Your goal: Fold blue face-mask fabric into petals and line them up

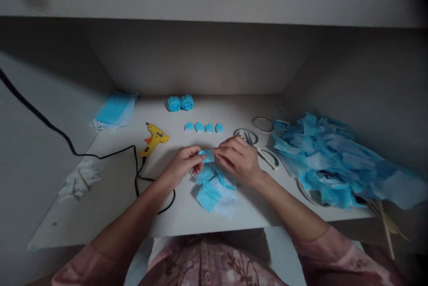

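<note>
Between my two hands is a small piece of blue mask fabric (207,156). My left hand (185,163) pinches its left side between thumb and fingers. At its right edge the fingers of my right hand (236,157) are closed on it too. Below them lies a loose pile of blue and pale fabric pieces (210,194). Beyond my hands several small folded blue petals (199,127) sit in a row. Scissors (269,159) with pale handles lie just right of my right hand, partly hidden by it.
A yellow glue gun (154,139) lies at left, its black cable (137,174) looping over the table. Two rolled blue rosettes (180,103) stand at the back. Blue face masks (115,108) lie back left, white scraps (82,180) front left. A big blue fabric heap (327,156) and a ring (262,124) are at right.
</note>
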Tool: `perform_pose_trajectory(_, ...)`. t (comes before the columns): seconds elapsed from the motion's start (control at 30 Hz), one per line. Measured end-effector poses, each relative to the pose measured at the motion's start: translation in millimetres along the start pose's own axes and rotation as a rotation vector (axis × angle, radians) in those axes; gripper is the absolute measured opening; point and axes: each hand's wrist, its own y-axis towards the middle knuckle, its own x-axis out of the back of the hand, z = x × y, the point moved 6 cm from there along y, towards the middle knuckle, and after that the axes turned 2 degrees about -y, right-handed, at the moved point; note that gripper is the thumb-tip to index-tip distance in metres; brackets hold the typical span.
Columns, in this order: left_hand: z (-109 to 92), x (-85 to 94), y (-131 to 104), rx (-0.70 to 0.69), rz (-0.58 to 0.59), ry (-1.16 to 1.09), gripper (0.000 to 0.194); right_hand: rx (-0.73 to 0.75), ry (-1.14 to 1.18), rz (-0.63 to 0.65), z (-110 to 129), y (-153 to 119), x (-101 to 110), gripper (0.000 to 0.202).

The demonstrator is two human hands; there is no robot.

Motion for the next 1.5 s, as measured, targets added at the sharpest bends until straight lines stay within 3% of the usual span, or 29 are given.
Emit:
perform_pose_trajectory(0.5, -3, -1.8, 0, 0.023, 0.005, -0.061, 0.025, 0.05, -0.157, -0.023, 7, -8, -14, 0.012)
perform_pose_trajectory(0.97, -1, -1.5, 0, 0.028, 0.021, -0.156, 0.023, 0.013, -0.083, 0.077, 3, -11, -21, 0.016)
perform_pose_trajectory(1.2, 2, 1.4, 4, 0.024, 0.005, -0.151, 0.024, -0.017, 0.103, 0.173, -2, -11, -25, 0.027)
perform_pose_trajectory(1.3, 0, 3.2, 4, 0.024, 0.0, -0.123, 0.024, -0.084, 0.214, 0.181, -7, -9, -21, 0.029)
perform_pose_trajectory(1.43, -3, 0.1, 3, 0.046, 0.034, 0.018, 0.024, -0.284, 0.368, 0.11, -20, -8, -14, 0.028)
perform_pose_trajectory(1.5, -2, -1.9, 2, 0.054, 0.051, 0.093, 0.024, -0.369, 0.447, 0.156, -23, -10, -18, 0.033)
